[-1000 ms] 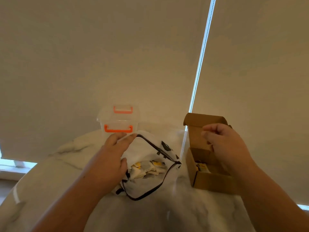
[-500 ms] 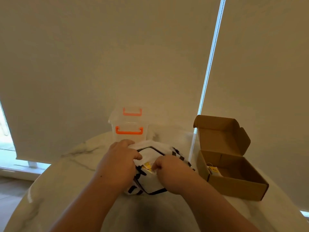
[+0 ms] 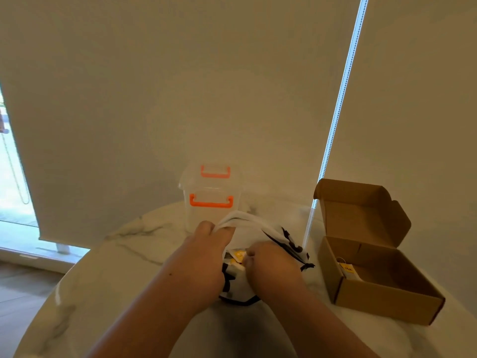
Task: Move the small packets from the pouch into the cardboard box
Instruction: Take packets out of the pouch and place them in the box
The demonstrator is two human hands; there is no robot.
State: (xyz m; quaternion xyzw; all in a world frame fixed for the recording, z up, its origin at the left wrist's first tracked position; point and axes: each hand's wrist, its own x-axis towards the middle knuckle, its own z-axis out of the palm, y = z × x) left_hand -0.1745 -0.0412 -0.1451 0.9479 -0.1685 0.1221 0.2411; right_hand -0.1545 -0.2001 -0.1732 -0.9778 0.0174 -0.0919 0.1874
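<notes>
The head view looks down on a round marble table (image 3: 124, 257), and a white pouch (image 3: 260, 229) with black trim and black markings lies near its middle. The left hand (image 3: 204, 257) comes in from 7 o'clock and grips the pouch's far rim, fingers curled over the bunched white fabric and lifting it. The right hand (image 3: 275, 266) comes in from 5 o'clock with its fingers curled into the pouch mouth. Its knuckles are against a yellow-marked packet (image 3: 238, 255) that shows in the gap between the two hands. The fingertips are hidden, so it cannot be told whether they pinch that packet. At 3 o'clock from the pouch, just apart from it, the cardboard box (image 3: 384, 301) stands with its lid flap upright at the back. One tagged packet (image 3: 349, 270) lies inside, against the box's left wall. At 12 o'clock, just behind the pouch and the left fingers, stands a clear plastic container (image 3: 210, 187) with orange handles. Beige roller blinds (image 3: 180, 86) fill the background, and a bead chain (image 3: 340, 99) hangs down between them toward the table edge. A strip of bright window (image 3: 11, 182) shows at 9 o'clock.
</notes>
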